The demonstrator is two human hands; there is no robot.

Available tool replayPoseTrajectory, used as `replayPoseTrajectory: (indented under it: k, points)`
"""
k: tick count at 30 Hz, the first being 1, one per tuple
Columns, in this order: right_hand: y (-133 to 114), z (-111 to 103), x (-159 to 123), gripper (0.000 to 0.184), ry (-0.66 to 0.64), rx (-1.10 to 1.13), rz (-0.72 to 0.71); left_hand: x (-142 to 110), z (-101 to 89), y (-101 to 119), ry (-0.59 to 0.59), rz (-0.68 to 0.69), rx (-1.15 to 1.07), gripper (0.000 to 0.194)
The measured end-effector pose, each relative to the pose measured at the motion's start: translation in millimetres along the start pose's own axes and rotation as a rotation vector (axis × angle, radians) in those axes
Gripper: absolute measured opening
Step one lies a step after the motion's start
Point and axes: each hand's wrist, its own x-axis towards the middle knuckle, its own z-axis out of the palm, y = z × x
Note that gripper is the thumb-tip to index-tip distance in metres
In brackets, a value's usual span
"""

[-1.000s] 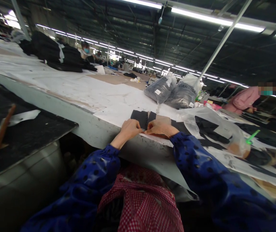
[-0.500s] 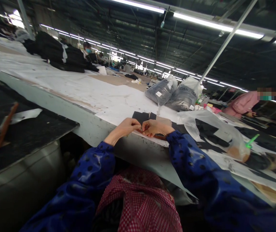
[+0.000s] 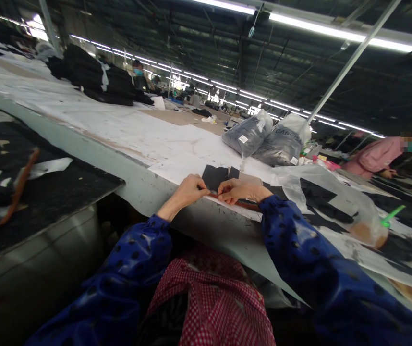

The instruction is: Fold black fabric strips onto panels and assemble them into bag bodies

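Note:
At the near edge of the white-covered table (image 3: 123,146) both hands work close together over a narrow brown strip (image 3: 249,205). My left hand (image 3: 188,193) pinches thumb and forefinger together at the strip's left end; what lies between the fingertips is too small to make out. Just to the right, my right hand (image 3: 240,191) has its fingers curled and closed above the strip, and its grip is partly hidden. Black fabric pieces (image 3: 213,177) lie flat right behind the fingers. A beige piece (image 3: 251,179) shows beyond my right hand.
Two filled plastic bags (image 3: 247,134) stand farther back. To the right lie a clear plastic sheet (image 3: 292,175), black cut pieces (image 3: 319,197) and a bag with a green straw (image 3: 392,215). A dark side table (image 3: 65,202) is at left. A person in pink (image 3: 375,156) stands far right.
My fingertips have drawn slightly apart, leaving a small gap with a bit of the brown strip showing. The whole view has shifted slightly.

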Motion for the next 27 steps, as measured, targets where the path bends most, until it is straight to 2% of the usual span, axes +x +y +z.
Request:
replayPoseTrajectory:
  k: [5,9,14,16,19,22,24,27]
  points:
    - [-1,2,3,0.025,0.056,-0.076,0.032,2,-5.1,4,-0.076,-0.069,0.007,0.014]
    - [-6,6,5,0.026,0.099,-0.182,0.066,4,-7.4,9,-0.13,-0.127,0.048,0.015]
    - [-35,15,-8,0.02,0.265,-0.642,0.042,8,-8.7,15,-0.159,-0.178,0.087,0.009]
    - [-46,19,-13,0.019,0.332,-0.735,0.05,9,-9.9,16,-0.171,-0.179,0.093,0.007]
    - [-47,20,-14,0.016,0.302,-0.64,0.076,10,-12.2,18,-0.174,-0.171,0.098,0.007]
    - [-33,15,-7,0.015,0.237,-0.247,0.116,9,-13.9,19,-0.181,-0.17,0.095,0.012]
    - [-23,10,-1,0.016,0.256,-0.045,0.136,9,-14.2,19,-0.189,-0.173,0.089,0.016]
    - [-11,9,4,0.012,0.297,-0.065,0.055,9,-13.6,18,-0.192,-0.176,0.071,0.015]
